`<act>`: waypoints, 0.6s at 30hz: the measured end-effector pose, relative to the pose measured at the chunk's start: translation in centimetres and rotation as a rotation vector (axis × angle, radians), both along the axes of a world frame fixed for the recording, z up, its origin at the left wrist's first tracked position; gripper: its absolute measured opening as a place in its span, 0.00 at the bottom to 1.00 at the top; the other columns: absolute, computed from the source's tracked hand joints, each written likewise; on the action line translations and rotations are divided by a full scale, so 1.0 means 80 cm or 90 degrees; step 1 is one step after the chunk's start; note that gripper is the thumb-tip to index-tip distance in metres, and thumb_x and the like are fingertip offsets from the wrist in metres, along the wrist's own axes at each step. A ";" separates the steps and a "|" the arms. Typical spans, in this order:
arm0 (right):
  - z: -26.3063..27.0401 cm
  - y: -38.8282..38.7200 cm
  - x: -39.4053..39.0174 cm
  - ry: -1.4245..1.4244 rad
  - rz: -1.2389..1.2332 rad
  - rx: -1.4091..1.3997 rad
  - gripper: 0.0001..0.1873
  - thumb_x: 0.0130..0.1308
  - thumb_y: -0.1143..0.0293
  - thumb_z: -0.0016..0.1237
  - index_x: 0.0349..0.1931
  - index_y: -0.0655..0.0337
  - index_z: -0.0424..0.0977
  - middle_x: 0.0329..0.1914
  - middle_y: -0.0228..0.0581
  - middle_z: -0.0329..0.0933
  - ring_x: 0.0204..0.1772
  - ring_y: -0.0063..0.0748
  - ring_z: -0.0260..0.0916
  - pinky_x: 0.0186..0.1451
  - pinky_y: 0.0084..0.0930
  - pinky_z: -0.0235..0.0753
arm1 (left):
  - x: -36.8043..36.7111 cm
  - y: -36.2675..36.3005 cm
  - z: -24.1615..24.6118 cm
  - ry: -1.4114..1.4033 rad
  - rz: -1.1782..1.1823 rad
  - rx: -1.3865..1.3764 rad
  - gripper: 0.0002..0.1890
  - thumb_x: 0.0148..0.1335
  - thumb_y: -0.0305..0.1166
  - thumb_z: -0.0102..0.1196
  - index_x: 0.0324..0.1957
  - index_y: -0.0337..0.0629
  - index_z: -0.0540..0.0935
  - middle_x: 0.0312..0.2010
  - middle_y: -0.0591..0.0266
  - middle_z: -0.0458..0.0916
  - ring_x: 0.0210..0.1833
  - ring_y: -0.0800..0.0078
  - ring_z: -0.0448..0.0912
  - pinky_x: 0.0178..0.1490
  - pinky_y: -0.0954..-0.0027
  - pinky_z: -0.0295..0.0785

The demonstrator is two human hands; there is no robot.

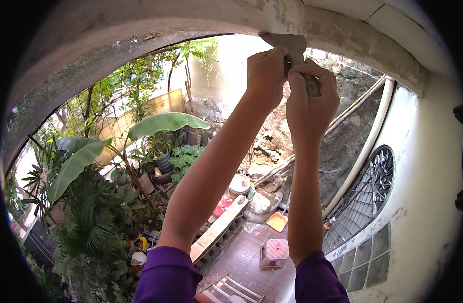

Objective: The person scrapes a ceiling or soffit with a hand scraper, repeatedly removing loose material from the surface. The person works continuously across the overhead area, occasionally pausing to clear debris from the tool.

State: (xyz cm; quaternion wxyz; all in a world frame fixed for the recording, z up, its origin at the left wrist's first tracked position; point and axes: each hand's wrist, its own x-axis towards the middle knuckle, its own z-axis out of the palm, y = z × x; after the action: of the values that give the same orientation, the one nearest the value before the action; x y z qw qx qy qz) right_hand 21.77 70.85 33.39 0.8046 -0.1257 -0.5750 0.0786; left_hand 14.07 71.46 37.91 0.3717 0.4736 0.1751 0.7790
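Both my arms reach up to the underside of a concrete beam (269, 19) with patchy, flaking paint. My right hand (313, 94) is closed around the dark handle of a putty knife (295, 43), whose wide grey blade meets the beam's lower edge. Beside it, my left hand (267, 75) has its fingers at the base of the blade, close to the right fingertips. Whether the left fingers pinch the blade or only rest against it is hard to tell. The blade's top edge lies at the beam, and part of the tool is hidden by my fingers.
Far below are a tiled floor, a plastic stool (277, 250), an orange dustpan (277, 221) and a ladder-like frame (235, 289). Potted plants and a low ledge (218, 235) lie left. A pale wall (417, 159) with a grilled oval window (367, 197) and a curved pipe stand right.
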 end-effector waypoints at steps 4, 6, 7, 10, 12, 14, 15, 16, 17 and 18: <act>-0.006 -0.002 -0.004 0.018 -0.010 0.011 0.04 0.58 0.77 0.54 0.34 0.66 0.79 0.43 0.45 0.77 0.48 0.33 0.77 0.53 0.29 0.74 | 0.002 -0.005 -0.003 -0.022 0.049 -0.030 0.13 0.67 0.27 0.50 0.25 0.31 0.75 0.23 0.60 0.75 0.23 0.76 0.72 0.26 0.73 0.69; -0.012 -0.007 -0.010 0.031 0.003 0.019 0.04 0.57 0.77 0.55 0.34 0.65 0.79 0.44 0.44 0.76 0.49 0.34 0.77 0.53 0.29 0.74 | -0.001 -0.009 -0.004 -0.017 0.062 -0.024 0.13 0.67 0.28 0.50 0.25 0.30 0.76 0.23 0.59 0.76 0.23 0.76 0.72 0.26 0.73 0.69; -0.015 -0.010 -0.014 0.038 0.006 0.020 0.04 0.57 0.77 0.55 0.34 0.65 0.79 0.44 0.44 0.76 0.49 0.34 0.77 0.54 0.29 0.74 | -0.003 -0.010 -0.004 -0.005 0.070 -0.028 0.13 0.67 0.28 0.51 0.26 0.30 0.76 0.23 0.59 0.76 0.23 0.76 0.73 0.26 0.72 0.69; -0.015 -0.013 -0.020 0.050 0.059 -0.054 0.04 0.58 0.77 0.55 0.34 0.64 0.79 0.44 0.44 0.75 0.53 0.36 0.75 0.55 0.30 0.73 | -0.011 -0.012 -0.003 0.046 0.082 -0.021 0.13 0.67 0.28 0.51 0.28 0.28 0.78 0.24 0.58 0.77 0.23 0.76 0.73 0.26 0.73 0.69; -0.013 -0.016 -0.024 0.042 0.020 -0.045 0.04 0.58 0.76 0.54 0.33 0.64 0.79 0.44 0.45 0.75 0.52 0.35 0.74 0.54 0.31 0.73 | -0.015 -0.012 -0.003 0.040 0.095 -0.051 0.12 0.68 0.28 0.51 0.30 0.27 0.78 0.25 0.57 0.78 0.24 0.75 0.74 0.27 0.72 0.71; -0.010 -0.018 -0.027 0.060 0.012 -0.013 0.04 0.58 0.76 0.54 0.33 0.64 0.79 0.45 0.45 0.75 0.49 0.35 0.73 0.52 0.30 0.73 | -0.018 -0.013 -0.003 0.022 0.075 -0.031 0.12 0.68 0.28 0.51 0.30 0.28 0.78 0.25 0.57 0.78 0.25 0.75 0.75 0.28 0.72 0.71; -0.010 -0.018 -0.029 0.082 0.010 -0.009 0.04 0.57 0.76 0.54 0.33 0.64 0.79 0.45 0.45 0.75 0.47 0.35 0.73 0.51 0.30 0.73 | -0.019 -0.012 -0.003 0.007 0.022 -0.024 0.12 0.67 0.28 0.52 0.30 0.28 0.78 0.25 0.57 0.78 0.25 0.74 0.75 0.28 0.72 0.71; -0.008 -0.017 -0.031 0.096 0.042 -0.028 0.04 0.58 0.76 0.53 0.33 0.64 0.78 0.45 0.45 0.74 0.47 0.35 0.73 0.51 0.30 0.73 | -0.021 -0.012 -0.001 0.029 0.040 -0.038 0.11 0.67 0.29 0.52 0.30 0.30 0.79 0.26 0.58 0.78 0.26 0.74 0.76 0.29 0.72 0.72; -0.008 -0.017 -0.033 0.081 0.047 -0.028 0.04 0.58 0.76 0.53 0.34 0.64 0.78 0.45 0.45 0.73 0.49 0.36 0.73 0.52 0.30 0.73 | -0.023 -0.011 0.000 0.060 0.087 -0.047 0.11 0.66 0.28 0.53 0.30 0.30 0.79 0.26 0.58 0.78 0.26 0.74 0.76 0.29 0.72 0.72; -0.008 -0.017 -0.036 0.067 0.058 -0.057 0.05 0.58 0.76 0.53 0.34 0.65 0.78 0.46 0.45 0.73 0.51 0.37 0.74 0.53 0.30 0.73 | -0.025 -0.010 0.001 0.087 0.104 -0.064 0.10 0.66 0.28 0.53 0.30 0.31 0.79 0.26 0.58 0.78 0.26 0.74 0.76 0.29 0.71 0.72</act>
State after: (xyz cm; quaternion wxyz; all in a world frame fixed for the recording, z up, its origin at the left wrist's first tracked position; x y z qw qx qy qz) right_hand 18.93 69.53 32.79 0.8230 -0.1305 -0.5328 0.1474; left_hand 12.07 70.66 37.99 0.3174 0.4902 0.2772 0.7630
